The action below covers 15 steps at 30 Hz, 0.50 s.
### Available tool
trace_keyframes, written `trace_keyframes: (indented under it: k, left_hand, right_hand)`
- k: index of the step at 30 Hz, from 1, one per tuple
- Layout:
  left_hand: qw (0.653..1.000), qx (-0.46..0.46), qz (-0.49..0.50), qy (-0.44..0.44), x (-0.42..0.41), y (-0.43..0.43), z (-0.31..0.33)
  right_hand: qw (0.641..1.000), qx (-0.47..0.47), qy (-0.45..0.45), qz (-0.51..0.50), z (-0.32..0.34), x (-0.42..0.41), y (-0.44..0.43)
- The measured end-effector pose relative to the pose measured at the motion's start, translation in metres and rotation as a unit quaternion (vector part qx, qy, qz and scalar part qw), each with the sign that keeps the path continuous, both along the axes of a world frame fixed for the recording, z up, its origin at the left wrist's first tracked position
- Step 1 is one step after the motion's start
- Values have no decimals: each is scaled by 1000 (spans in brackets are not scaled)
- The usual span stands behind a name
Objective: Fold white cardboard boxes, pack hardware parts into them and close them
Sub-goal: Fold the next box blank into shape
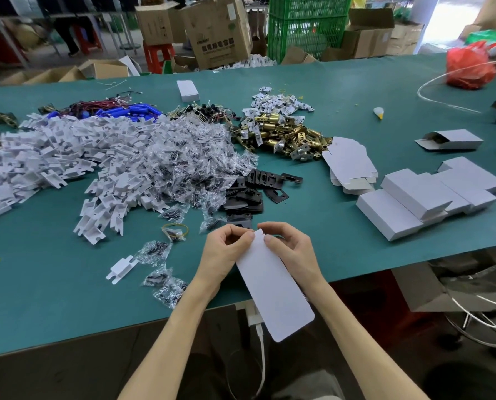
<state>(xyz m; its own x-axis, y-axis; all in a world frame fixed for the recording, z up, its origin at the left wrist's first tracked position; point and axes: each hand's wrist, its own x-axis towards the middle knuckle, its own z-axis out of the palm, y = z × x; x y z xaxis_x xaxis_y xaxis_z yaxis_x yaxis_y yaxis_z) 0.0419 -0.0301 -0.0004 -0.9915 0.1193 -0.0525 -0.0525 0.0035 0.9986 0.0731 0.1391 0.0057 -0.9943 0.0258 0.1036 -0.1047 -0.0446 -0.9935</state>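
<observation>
Both hands were clamped on one flat white box blank [272, 290], and they were close together. The left hand [226, 251] pinched the notched far end at one corner, and the right hand [291, 249] pinched the other. The blank stuck out past the near edge of the green tabletop [53, 284], with its rounded tail pointing back at the person. It was unfolded and empty, so the job looked barely begun.

The thin tab between the thumbs looked like the first trouble spot. If the hands pulled apart unevenly, the card would likely tear there or crease off its score line, and the box would then sit skewed and refuse to close.

The long tail hung over open floor with nothing under it. One loosened pinch and it would probably drop off the edge.

A few clear bags [166, 287] of small dark parts lay just beside the left forearm near the tabletop's lip. A sweep of that arm could push them over.

The black plates [246, 194] sat just beyond the fingertips, with the brass latches [284, 137] further back. A hasty reach could scatter either pile.

Off to the right, the closed boxes [414, 203] leaned loosely on one another. A nudge while setting down a fresh one might topple the stack.
</observation>
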Motion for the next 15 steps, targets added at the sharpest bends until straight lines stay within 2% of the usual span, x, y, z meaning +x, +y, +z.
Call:
trace_keyframes:
  k: [9, 15]
  left_hand:
    - [1000, 4, -15, 7, 0, -2, 1]
    - [999, 38, -19, 20, 4, -3, 1]
  right_hand:
    - [999, 22, -20, -34, -4, -1, -1]
    - [995, -2, -17, -101, -4, -3, -4]
